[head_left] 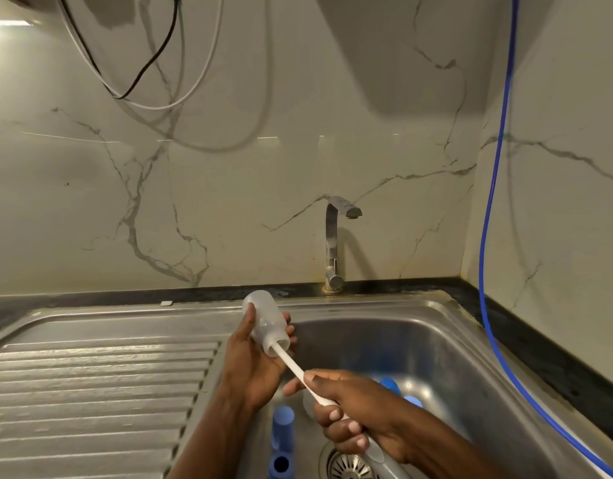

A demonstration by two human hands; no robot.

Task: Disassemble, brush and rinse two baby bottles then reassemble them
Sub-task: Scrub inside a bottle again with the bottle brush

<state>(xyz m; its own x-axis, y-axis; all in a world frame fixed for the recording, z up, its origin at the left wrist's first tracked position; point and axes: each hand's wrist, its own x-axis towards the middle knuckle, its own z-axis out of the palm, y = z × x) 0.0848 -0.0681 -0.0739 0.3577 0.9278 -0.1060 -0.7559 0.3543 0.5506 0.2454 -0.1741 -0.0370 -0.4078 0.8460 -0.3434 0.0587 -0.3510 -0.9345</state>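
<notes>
Left hand (253, 364) is gripping the translucent bottle body (266, 321), with the thumb lying along its near side and the fingers curling round the far side. The bottle is tilting, its open mouth pointing down toward the right hand (353, 413). That hand is clenching the white brush handle (293, 366), fingers wrapped fully round it. The shaft is running up-left from this grip into the bottle mouth; the brush head cannot be made out through the wall. Both grips are hovering over the steel sink basin (436, 357). Below the left wrist a blue cylindrical part (283, 426) is lying in the basin. Just beyond the right knuckles two more blue parts (389, 385) are showing — partly hidden. Drain strainer (346, 466) is sitting under the right hand; faucet (333, 243) is standing beyond the bottle.
</notes>
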